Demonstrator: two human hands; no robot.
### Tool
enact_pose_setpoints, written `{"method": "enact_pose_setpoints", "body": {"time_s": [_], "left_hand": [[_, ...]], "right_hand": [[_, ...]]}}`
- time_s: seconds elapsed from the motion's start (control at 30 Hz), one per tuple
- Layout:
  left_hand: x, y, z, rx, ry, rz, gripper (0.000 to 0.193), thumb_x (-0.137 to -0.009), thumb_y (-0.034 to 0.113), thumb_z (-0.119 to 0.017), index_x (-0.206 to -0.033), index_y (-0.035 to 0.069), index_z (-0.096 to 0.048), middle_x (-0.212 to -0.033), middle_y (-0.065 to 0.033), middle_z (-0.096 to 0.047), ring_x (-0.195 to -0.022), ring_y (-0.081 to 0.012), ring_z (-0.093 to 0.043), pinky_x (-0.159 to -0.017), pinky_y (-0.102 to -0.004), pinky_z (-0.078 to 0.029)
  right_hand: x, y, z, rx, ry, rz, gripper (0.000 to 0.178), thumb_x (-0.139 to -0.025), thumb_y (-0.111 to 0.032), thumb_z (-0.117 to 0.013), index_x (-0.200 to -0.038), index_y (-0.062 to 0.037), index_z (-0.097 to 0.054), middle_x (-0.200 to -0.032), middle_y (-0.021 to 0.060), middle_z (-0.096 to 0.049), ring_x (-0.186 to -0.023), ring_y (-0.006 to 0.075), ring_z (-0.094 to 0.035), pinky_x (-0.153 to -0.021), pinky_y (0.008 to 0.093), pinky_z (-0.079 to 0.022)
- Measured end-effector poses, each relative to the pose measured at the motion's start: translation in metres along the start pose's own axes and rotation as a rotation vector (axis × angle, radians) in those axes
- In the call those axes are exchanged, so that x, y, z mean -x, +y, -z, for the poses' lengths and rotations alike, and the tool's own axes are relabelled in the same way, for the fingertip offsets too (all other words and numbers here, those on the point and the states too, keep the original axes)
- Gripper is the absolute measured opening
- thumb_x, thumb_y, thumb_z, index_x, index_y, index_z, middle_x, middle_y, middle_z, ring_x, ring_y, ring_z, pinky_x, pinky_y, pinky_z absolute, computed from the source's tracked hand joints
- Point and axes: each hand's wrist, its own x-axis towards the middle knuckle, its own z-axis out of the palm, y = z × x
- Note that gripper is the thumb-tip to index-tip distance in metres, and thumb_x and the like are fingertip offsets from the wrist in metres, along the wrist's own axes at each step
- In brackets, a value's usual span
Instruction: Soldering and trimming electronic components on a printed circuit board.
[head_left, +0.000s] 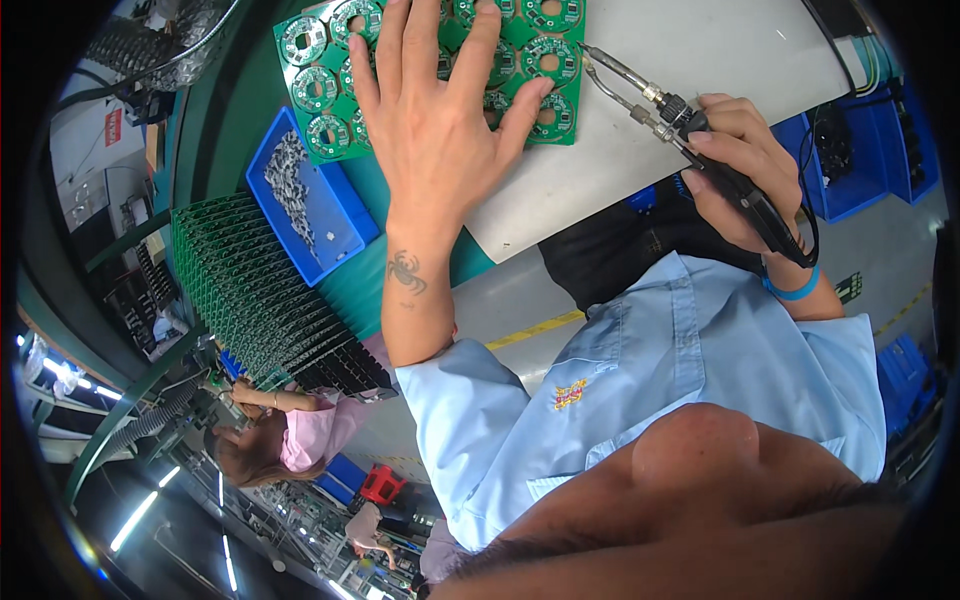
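Note:
My left hand (432, 125) lies with fingers spread on a green circuit board panel (548, 85). The panel carries rows of round boards with holes in their middles, and my hand hides several of them. In my right hand (745, 150) I grip a soldering iron (745, 205) by its black handle, its cable looping down past my wrist. A thin metal tube runs along the iron toward its tip. That tip is at the panel's right edge, beside a round board; whether it touches is too small to tell.
A blue tray (347, 205) of small metal parts sits left of the panel. Nearby stands a long row of upright green boards (265, 290). A pale sheet (620, 180) covers the bench at right, with blue bins (850, 205) beyond. A person in pink (322, 437) works at lower left.

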Motion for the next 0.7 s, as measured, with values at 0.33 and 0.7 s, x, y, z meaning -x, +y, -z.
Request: {"method": "enact_pose_setpoints", "body": {"time_s": [0.33,0.7], "left_hand": [[-0.002,0.001,-0.016,0.214,0.179,-0.029,0.059,-0.086,0.039,-0.076,-0.134,0.007,-0.067,-0.161,-0.0221,-0.042,-0.149,-0.0411,-0.038,-0.122,-0.0584,-0.026],[-0.001,0.004,0.006,0.035,0.012,0.02,0.06,-0.086,0.039,-0.076,-0.136,0.007,-0.066,-0.162,-0.0226,-0.041,-0.15,-0.0413,-0.037,-0.123,-0.0591,-0.025]], "right_hand": [[0.002,0.0,-0.003,0.033,-0.02,0.008,0.05,-0.066,0.005,-0.076,-0.116,0.0003,-0.075,-0.1,0.0143,-0.069,-0.09,0.0289,-0.062,-0.104,0.0481,-0.052],[0.003,0.0,-0.005,0.049,-0.021,0.003,0.047,-0.068,0.005,-0.076,-0.115,0.0,-0.076,-0.1,0.0144,-0.069,-0.089,0.0285,-0.062,-0.104,0.0484,-0.052]]}}
